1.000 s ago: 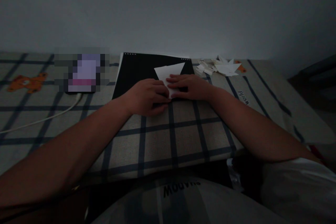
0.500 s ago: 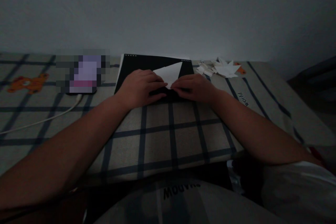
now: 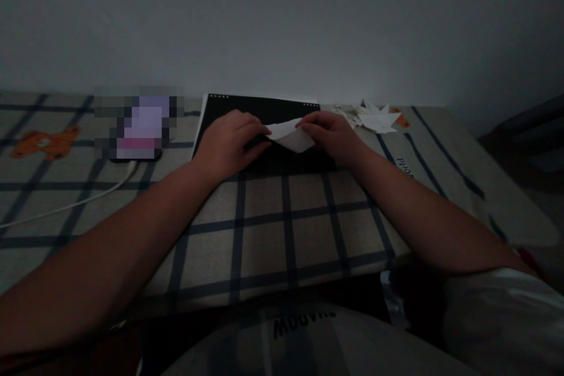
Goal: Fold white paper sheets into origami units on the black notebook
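A sheet of white paper (image 3: 291, 134), folded or bent, is held between my two hands over a black pad with punched holes (image 3: 264, 107). My left hand (image 3: 233, 141) has its fingertips at the paper's left end, the thumb a little lower. At the upper right edge, my right hand (image 3: 328, 132) pinches the paper between thumb and fingers. The paper's near edge sags in a curve toward me. Its creases are hard to make out in the dim light.
On the left lies a phone (image 3: 143, 126) with a blurred screen and a white cable (image 3: 106, 190). Several folded white paper pieces (image 3: 374, 117) are heaped at the right. A checked cloth (image 3: 264, 229) covers the table, which meets a grey wall (image 3: 282, 23).
The paper's tall point at the upper right has come down, and its near edge now bows toward me. My right hand has moved up and slightly right; my hands are farther apart.
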`<state>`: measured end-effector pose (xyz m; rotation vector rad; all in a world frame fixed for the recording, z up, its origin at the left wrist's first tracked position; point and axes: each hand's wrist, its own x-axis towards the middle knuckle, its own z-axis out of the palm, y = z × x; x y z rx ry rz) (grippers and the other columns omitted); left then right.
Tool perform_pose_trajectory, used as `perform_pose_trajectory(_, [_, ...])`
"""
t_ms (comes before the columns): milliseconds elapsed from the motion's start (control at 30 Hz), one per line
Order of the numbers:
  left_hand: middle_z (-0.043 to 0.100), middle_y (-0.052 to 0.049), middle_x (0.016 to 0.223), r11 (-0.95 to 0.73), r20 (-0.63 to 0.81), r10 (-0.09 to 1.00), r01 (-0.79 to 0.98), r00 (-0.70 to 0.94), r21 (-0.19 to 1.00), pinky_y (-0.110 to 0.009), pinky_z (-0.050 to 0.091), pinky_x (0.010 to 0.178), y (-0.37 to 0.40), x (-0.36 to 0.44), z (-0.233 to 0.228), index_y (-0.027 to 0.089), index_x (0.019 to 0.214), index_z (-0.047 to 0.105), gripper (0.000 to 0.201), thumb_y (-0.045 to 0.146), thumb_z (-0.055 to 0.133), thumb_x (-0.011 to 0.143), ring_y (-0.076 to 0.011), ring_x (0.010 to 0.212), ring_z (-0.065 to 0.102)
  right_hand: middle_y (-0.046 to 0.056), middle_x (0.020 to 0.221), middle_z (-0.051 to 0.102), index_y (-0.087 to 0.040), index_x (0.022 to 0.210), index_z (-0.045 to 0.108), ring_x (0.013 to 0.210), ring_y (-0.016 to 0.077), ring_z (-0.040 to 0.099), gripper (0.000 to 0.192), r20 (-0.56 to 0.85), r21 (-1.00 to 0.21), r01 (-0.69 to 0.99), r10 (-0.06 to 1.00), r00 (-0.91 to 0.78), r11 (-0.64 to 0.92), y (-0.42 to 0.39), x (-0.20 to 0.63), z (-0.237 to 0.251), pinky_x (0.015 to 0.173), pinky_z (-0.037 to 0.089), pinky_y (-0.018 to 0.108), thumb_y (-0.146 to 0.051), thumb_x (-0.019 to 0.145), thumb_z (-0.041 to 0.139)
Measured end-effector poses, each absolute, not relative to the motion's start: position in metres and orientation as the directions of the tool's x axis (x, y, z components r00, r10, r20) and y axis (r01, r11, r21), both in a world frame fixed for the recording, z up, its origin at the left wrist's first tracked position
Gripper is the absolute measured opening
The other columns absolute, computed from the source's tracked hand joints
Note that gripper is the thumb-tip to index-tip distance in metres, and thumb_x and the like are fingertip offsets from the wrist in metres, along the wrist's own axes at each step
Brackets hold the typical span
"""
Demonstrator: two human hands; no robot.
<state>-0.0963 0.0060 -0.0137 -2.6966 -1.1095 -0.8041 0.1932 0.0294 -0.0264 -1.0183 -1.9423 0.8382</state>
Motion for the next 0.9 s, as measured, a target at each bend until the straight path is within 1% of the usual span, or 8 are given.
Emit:
perform_pose_trajectory(133, [0.080, -0.012, 0.115, -0.733, 0.521, 0.600, 0.678, 0.607, 0.055, -0.045, 0.053, 0.084, 0.009, -0.098, -0.015, 0.025, 0.112, 0.084, 0.033, 0.042, 0.057, 0.109, -0.0286, 0.101, 0.071, 0.003, 0.090, 0.077, -0.022, 0.107, 0.080, 0.079, 0.0198, 0.068, 0.033, 0.288, -0.861, 0.289, 0.871, -0.398, 0.418, 0.030, 0.192, -0.029, 0.068, 0.055, 0.032, -0.052, 0.099, 0.067])
perform_pose_trajectory(233, [0.081, -0.010, 0.115, -0.746, 0.511, 0.591, 0.664, 0.625, 0.050, -0.047, 0.053, 0.085, 0.011, -0.099, -0.019, 0.026, 0.109, 0.086, 0.034, 0.041, 0.056, 0.111, -0.0290, 0.103, 0.072, 0.002, 0.087, 0.076, -0.023, 0.105, 0.081, 0.075, 0.0188, 0.065, 0.032, 0.268, -0.884, 0.263, 0.879, -0.394, 0.387, 0.030, 0.191, -0.031, 0.064, 0.052, 0.031, -0.051, 0.096, 0.069])
perform_pose_trajectory(433, [0.085, -0.008, 0.112, -0.745, 0.495, 0.596, 0.666, 0.632, 0.047, -0.045, 0.053, 0.082, 0.012, -0.099, -0.023, 0.029, 0.113, 0.088, 0.034, 0.042, 0.057, 0.111, -0.0300, 0.106, 0.075, 0.004, 0.091, 0.079, -0.022, 0.099, 0.080, 0.083, 0.0214, 0.069, 0.027, 0.325, -0.824, 0.323, 0.856, -0.402, 0.465, 0.023, 0.193, -0.022, 0.075, 0.056, 0.036, -0.046, 0.095, 0.069])
perform_pose_trajectory(533, [0.086, -0.009, 0.110, -0.735, 0.494, 0.596, 0.677, 0.633, 0.019, -0.045, 0.053, 0.080, 0.011, -0.100, -0.018, 0.028, 0.114, 0.088, 0.035, 0.040, 0.056, 0.111, -0.0303, 0.103, 0.075, 0.006, 0.095, 0.081, -0.022, 0.099, 0.079, 0.087, 0.0228, 0.072, 0.023, 0.410, -0.682, 0.391, 0.765, -0.496, 0.618, 0.019, 0.198, -0.016, 0.080, 0.057, 0.038, -0.041, 0.097, 0.065])
perform_pose_trajectory(600, [0.086, -0.009, 0.108, -0.729, 0.499, 0.596, 0.685, 0.630, 0.006, -0.046, 0.053, 0.081, 0.009, -0.102, -0.013, 0.028, 0.112, 0.088, 0.033, 0.039, 0.057, 0.110, -0.0304, 0.103, 0.076, 0.008, 0.100, 0.082, -0.023, 0.101, 0.080, 0.094, 0.0244, 0.074, 0.020, 0.448, -0.520, 0.442, 0.674, -0.587, 0.731, 0.018, 0.202, -0.014, 0.086, 0.057, 0.040, -0.033, 0.096, 0.063])
perform_pose_trajectory(667, [0.085, -0.009, 0.104, -0.720, 0.499, 0.596, 0.694, 0.629, -0.015, -0.047, 0.053, 0.082, 0.007, -0.103, -0.009, 0.029, 0.108, 0.089, 0.032, 0.038, 0.058, 0.110, -0.0308, 0.102, 0.075, 0.008, 0.107, 0.083, -0.024, 0.105, 0.080, 0.101, 0.0260, 0.075, 0.022, 0.427, -0.350, 0.505, 0.615, -0.663, 0.789, 0.019, 0.205, -0.012, 0.089, 0.056, 0.040, -0.027, 0.093, 0.061])
perform_pose_trajectory(767, [0.084, -0.009, 0.101, -0.722, 0.459, 0.597, 0.691, 0.658, -0.050, -0.047, 0.052, 0.081, 0.004, -0.102, -0.007, 0.029, 0.107, 0.089, 0.032, 0.036, 0.058, 0.109, -0.0304, 0.099, 0.075, 0.010, 0.116, 0.083, -0.024, 0.110, 0.082, 0.107, 0.0277, 0.075, 0.026, 0.344, -0.179, 0.588, 0.610, -0.714, 0.789, 0.024, 0.209, -0.011, 0.090, 0.055, 0.040, -0.023, 0.095, 0.060])
perform_pose_trajectory(900, [0.083, -0.008, 0.099, -0.746, 0.375, 0.581, 0.657, 0.723, -0.111, -0.042, 0.051, 0.075, 0.001, -0.097, -0.007, 0.027, 0.106, 0.089, 0.035, 0.036, 0.055, 0.110, -0.0284, 0.095, 0.076, 0.010, 0.121, 0.083, -0.023, 0.114, 0.083, 0.112, 0.0296, 0.074, 0.028, 0.292, -0.053, 0.646, 0.630, -0.720, 0.762, 0.030, 0.212, -0.011, 0.092, 0.055, 0.042, -0.022, 0.100, 0.059])
